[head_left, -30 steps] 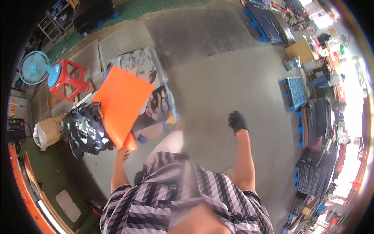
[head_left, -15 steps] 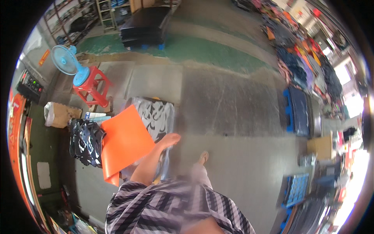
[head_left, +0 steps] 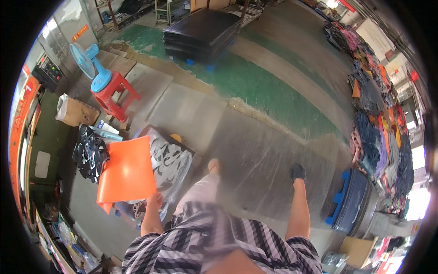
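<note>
My left hand (head_left: 155, 200) hangs low at the near right corner of a flat orange sheet (head_left: 127, 170). Blur and overlap hide whether its fingers touch or grip the sheet. The sheet lies between a black-and-white patterned bundle (head_left: 90, 153) and a plastic-covered stack with a grey pattern (head_left: 166, 157). On the right, my right hand (head_left: 298, 172) is held out over the floor, away from other things. It looks dark, as if gloved or covered, and its fingers cannot be made out.
Back left, a blue fan (head_left: 98, 75) stands on a red stool (head_left: 116, 96), with a cardboard box (head_left: 76, 110) nearer. A stack of black sheets (head_left: 200, 34) sits on a blue pallet beyond. Dark sheets (head_left: 353, 203) and a long heap of coloured pieces (head_left: 376, 123) line the right.
The view has turned right and moved forward. My left hand has drawn back from beyond the orange sheet to its near corner. My right arm has come into view.
</note>
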The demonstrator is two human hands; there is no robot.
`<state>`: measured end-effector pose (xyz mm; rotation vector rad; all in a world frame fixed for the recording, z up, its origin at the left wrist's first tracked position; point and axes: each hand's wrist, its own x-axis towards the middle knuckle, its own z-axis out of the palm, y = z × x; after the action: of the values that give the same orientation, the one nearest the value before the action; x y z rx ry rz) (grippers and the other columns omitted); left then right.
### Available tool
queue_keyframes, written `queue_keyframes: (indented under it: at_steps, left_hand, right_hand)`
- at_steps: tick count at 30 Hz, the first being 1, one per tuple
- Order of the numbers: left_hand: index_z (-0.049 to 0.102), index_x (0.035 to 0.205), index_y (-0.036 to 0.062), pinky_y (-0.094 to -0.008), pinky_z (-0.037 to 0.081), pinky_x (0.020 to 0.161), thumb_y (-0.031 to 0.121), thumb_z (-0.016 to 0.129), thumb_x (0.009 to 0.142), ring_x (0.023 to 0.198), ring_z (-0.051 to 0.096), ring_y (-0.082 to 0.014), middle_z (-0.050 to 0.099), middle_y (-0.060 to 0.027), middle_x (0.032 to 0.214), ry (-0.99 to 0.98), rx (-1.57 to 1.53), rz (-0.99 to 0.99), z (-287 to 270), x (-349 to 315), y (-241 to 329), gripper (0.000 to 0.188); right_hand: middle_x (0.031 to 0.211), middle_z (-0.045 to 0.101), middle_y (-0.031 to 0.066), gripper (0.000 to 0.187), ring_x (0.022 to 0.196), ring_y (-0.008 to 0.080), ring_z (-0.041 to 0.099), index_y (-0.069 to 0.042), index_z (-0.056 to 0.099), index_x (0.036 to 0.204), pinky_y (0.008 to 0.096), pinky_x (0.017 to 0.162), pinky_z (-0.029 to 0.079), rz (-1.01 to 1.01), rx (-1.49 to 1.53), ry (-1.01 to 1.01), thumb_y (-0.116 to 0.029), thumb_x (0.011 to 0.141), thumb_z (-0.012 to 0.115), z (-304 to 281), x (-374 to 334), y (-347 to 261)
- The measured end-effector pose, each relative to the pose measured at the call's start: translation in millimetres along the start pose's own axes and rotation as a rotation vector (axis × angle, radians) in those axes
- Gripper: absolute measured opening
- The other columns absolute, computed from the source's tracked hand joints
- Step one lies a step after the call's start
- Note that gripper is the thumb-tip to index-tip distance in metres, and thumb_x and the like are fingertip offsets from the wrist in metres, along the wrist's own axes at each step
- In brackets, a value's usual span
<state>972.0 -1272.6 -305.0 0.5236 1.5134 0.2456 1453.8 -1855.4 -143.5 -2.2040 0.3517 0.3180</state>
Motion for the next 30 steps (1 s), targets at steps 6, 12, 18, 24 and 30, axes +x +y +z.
queue_keyframes:
  at_steps: [6,12,18,24,30]
  left_hand:
    - [0.058,0.102,0.0126,-0.0322,0.045,0.06,0.012,0.054,0.088,0.072,0.055,-0.0184,0.059,-0.0017,0.085,-0.105,-0.277,0.075,207,32,58,0.014]
    - [0.056,0.115,0.0093,-0.0273,0.049,0.056,0.024,0.063,0.089,0.074,0.062,-0.0166,0.061,-0.0037,0.094,-0.512,0.147,0.156,572,-28,211,0.03]
    - [0.056,0.113,0.0074,-0.0287,0.054,0.061,0.017,0.059,0.09,0.078,0.065,-0.0181,0.062,-0.0067,0.095,-0.437,0.046,0.212,818,-63,315,0.025]
    - [0.057,0.107,0.0034,-0.0302,0.055,0.055,0.012,0.058,0.09,0.073,0.065,-0.0205,0.063,-0.0103,0.09,-0.289,-0.07,0.16,941,-29,390,0.019]
    - [0.059,0.096,0.0028,-0.0313,0.054,0.053,0.011,0.06,0.088,0.07,0.064,-0.0203,0.062,-0.01,0.078,-0.158,-0.262,0.156,1033,79,464,0.011]
  right_hand:
    - [0.091,0.064,0.0159,0.023,0.082,0.03,0.062,-0.006,0.067,0.09,0.0419,0.073,0.049,-0.442,-1.057,-0.657,-0.022,0.08,0.053,82,83,-48]
    - [0.096,0.065,0.0115,0.023,0.088,0.0277,0.062,-0.009,0.067,0.092,0.0402,0.075,0.048,0.158,-0.75,-0.869,-0.026,0.085,0.053,88,105,-27]
    - [0.082,0.064,0.0087,0.02,0.074,0.0243,0.061,-0.011,0.064,0.084,0.0375,0.064,0.047,0.36,-0.622,-0.783,-0.028,0.086,0.053,37,296,-107]
    - [0.069,0.064,0.0059,0.022,0.059,0.0209,0.06,-0.014,0.062,0.076,0.0349,0.054,0.045,0.61,0.326,-0.291,-0.031,0.087,0.053,50,547,-322]
    - [0.07,0.061,0.0044,0.022,0.061,0.0171,0.056,-0.014,0.06,0.074,0.0308,0.052,0.041,0.133,0.087,-0.619,-0.031,0.087,0.055,149,740,-504]
